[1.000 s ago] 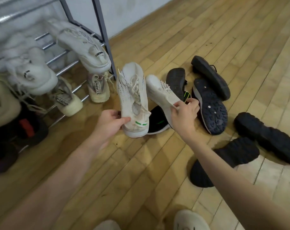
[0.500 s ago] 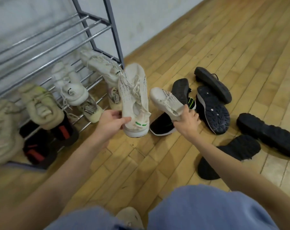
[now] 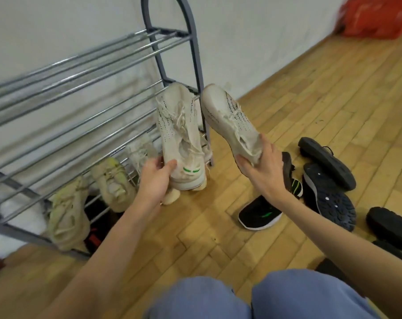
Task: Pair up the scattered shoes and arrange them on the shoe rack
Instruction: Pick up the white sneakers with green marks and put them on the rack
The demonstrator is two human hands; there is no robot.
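Observation:
My left hand [image 3: 155, 178] grips the heel of a white knit sneaker [image 3: 180, 125] with a green heel mark, toe pointing up, in front of the metal shoe rack [image 3: 80, 93]. My right hand [image 3: 262, 166] holds the matching white sneaker [image 3: 227, 118] by its heel, toe tilted up and left. The two sneakers hang side by side above the floor near the rack's right post [image 3: 200, 72]. Two yellowish sneakers [image 3: 113, 183] and a pale sneaker [image 3: 140, 150] lie on the rack's lower bars.
On the wooden floor at the right lie a black sneaker with a green mark [image 3: 259, 214], an upturned dark sole [image 3: 329, 199], a black sandal [image 3: 326, 164] and black shoes [image 3: 393, 226]. The rack's upper bars are bare. A red bag [image 3: 375, 17] sits far back. My blue-clad knees [image 3: 241, 298] are below.
Both hands have lifted the white sneakers up off the floor and towards the rack. The right sneaker left the pile. My view has tilted up, showing the rack's upper bars.

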